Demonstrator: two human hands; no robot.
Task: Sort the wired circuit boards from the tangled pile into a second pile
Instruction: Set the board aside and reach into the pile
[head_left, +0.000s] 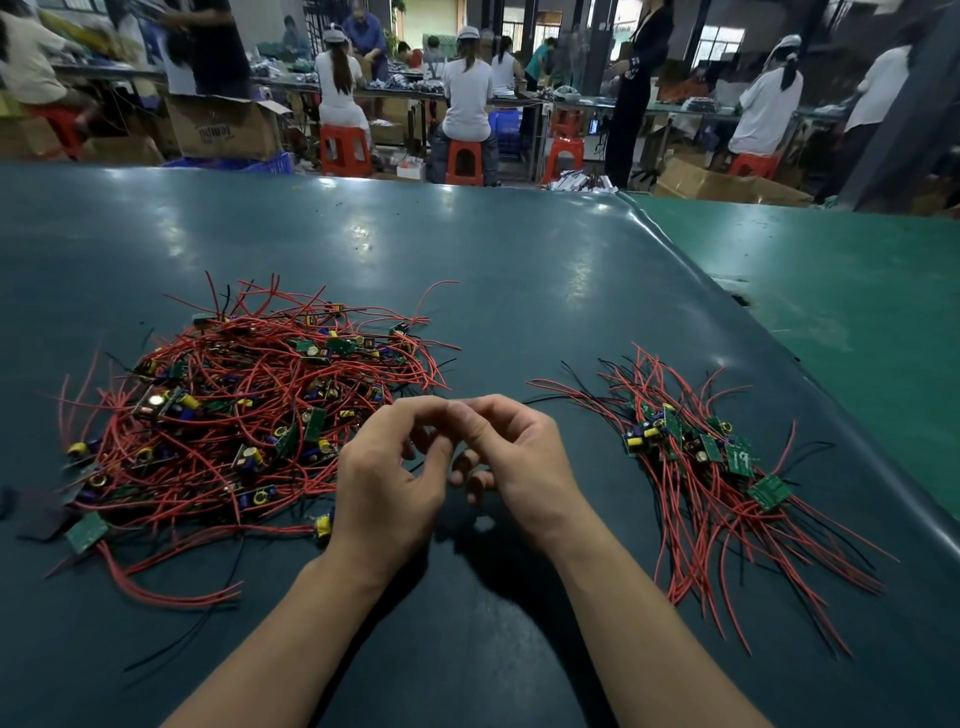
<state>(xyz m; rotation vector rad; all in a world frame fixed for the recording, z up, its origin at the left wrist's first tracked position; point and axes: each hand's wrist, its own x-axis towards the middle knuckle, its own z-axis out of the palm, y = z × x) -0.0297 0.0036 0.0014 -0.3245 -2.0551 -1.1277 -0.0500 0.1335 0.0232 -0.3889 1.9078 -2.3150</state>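
Between the tangled pile (244, 415) and the second pile (696, 457), the left hand (389, 478) and right hand (519, 457) were held together, fingers curled; whether anything was pinched could not be told.

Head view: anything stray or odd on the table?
One board lies at the tangled pile's near-left edge, apart from the heap, and a small dark scrap sits beside it. The second pile is loosely aligned. Nothing looks spilled or damaged.
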